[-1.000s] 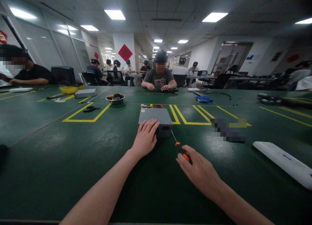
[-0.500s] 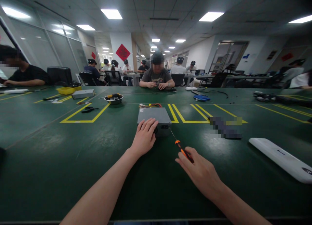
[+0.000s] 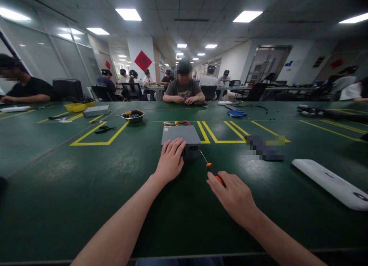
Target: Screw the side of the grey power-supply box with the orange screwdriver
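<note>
A grey computer power supply unit (image 3: 182, 133) lies on the green table, its coloured cables (image 3: 181, 123) coming out at the far side. My left hand (image 3: 171, 160) grips its near left edge, with fingers over the top and the thumb down by the front face. An orange and black screwdriver (image 3: 209, 168) is held in my right hand (image 3: 232, 191), fingers wrapped round the handle. Its thin shaft points up and left to the right end of the unit's front face, beside the power socket (image 3: 194, 147). Whether the tip sits in a screw is too small to tell.
A metal bowl (image 3: 132, 117) with a screwdriver and small parts stands beyond on the left, near black pliers (image 3: 105, 129). Another grey metal box (image 3: 97, 111) and a yellow tray (image 3: 79, 106) lie farther left. To the right is a white case (image 3: 330, 183). Across the table sits a person (image 3: 184, 89).
The screwdriver handle has turned in my right hand, and the fingers have shifted along it. My left hand and the power supply unit stay in place; the view has shifted slightly.
</note>
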A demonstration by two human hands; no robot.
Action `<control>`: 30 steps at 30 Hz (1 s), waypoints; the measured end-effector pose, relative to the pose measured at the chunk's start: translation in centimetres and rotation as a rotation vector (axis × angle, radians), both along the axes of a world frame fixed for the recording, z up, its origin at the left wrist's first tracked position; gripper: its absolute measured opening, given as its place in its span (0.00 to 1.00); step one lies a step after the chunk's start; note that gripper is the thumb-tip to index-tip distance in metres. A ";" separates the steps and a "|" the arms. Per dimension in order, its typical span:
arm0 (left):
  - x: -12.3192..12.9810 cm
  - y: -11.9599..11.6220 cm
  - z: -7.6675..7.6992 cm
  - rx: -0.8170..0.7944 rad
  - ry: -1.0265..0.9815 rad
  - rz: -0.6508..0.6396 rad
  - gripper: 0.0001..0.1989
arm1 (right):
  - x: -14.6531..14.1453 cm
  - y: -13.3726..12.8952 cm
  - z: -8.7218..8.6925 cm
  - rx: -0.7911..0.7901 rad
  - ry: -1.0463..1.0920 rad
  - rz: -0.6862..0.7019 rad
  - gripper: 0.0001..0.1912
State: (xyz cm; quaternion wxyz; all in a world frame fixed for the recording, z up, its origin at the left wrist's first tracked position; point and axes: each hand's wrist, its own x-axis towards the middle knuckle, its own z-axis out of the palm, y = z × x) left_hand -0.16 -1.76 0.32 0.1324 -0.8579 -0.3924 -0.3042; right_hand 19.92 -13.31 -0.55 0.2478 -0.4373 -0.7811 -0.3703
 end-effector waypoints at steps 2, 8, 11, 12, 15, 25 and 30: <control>0.0 0.0 0.0 0.001 0.002 0.000 0.26 | -0.1 0.2 0.1 -0.030 0.021 -0.018 0.08; 0.0 0.1 0.0 0.016 -0.016 -0.012 0.26 | -0.4 0.5 -0.5 -0.103 0.046 0.038 0.12; 0.0 0.1 0.1 0.012 -0.032 -0.014 0.24 | -0.3 0.3 -0.3 -0.075 -0.010 0.092 0.12; -0.1 0.1 0.1 0.010 -0.033 -0.015 0.24 | -0.2 0.3 -0.2 -0.059 -0.023 0.110 0.12; -0.2 0.1 0.2 0.015 -0.026 -0.020 0.23 | 0.1 0.2 0.0 -0.033 0.004 0.123 0.11; -0.1 0.1 0.4 0.009 -0.033 0.005 0.22 | -0.6 -0.1 -0.1 -0.153 0.096 0.180 0.14; -0.1 0.0 0.5 0.002 -0.047 -0.009 0.22 | 0.0 0.2 0.2 -0.092 0.036 0.233 0.18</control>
